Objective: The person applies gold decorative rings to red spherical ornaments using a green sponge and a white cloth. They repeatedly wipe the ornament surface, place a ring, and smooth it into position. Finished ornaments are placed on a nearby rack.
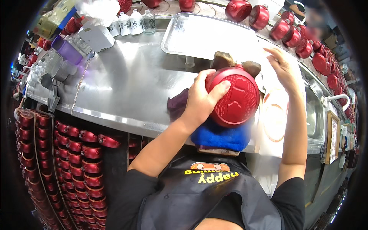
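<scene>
Left hand (199, 100) closed around the rim of a red round pot (232, 96), thumb pressed on its ribbed underside; pot held bottom-up over the steel desk (126, 84), above a blue cloth (220, 138). Right hand (281, 66) open, fingers spread, holding nothing, beside a steel tray (176, 42). Rows of red pots (82, 153) stacked below the desk edge.

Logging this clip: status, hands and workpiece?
Left hand grips red round shell above blue cloth. Right hand open, off it, by steel tray. Nothing obstructing.
</scene>
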A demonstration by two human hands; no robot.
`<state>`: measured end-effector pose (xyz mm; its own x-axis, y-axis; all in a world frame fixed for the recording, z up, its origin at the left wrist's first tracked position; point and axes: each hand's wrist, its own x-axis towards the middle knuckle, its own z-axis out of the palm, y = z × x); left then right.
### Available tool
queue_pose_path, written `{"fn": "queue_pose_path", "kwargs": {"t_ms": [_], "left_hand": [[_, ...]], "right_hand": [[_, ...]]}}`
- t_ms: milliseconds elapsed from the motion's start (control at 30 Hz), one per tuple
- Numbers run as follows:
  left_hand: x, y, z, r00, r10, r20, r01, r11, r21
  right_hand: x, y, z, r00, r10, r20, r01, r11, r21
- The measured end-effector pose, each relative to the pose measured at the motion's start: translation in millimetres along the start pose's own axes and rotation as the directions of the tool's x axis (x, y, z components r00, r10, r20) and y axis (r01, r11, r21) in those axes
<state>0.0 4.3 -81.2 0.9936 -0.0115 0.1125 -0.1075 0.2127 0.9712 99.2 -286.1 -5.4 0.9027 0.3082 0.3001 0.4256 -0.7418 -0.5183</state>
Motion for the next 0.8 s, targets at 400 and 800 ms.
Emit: {"fn": "queue_pose_path", "kwargs": {"t_ms": [400,800], "left_hand": [[-4.9,16.9,-7.6,0.997,-0.020,0.072,0.010,0.992,0.129],[-1.1,23.6,-13.0,0.987,-0.091,0.129,0.068,0.983,0.172]], "right_hand": [[116.2,53.6,69.2,0.945,-0.114,0.306,0.269,0.804,-0.531],[133.8,133.0,63.8,0.942,0.238,-0.235,-0.316,0.864,-0.392]]}}
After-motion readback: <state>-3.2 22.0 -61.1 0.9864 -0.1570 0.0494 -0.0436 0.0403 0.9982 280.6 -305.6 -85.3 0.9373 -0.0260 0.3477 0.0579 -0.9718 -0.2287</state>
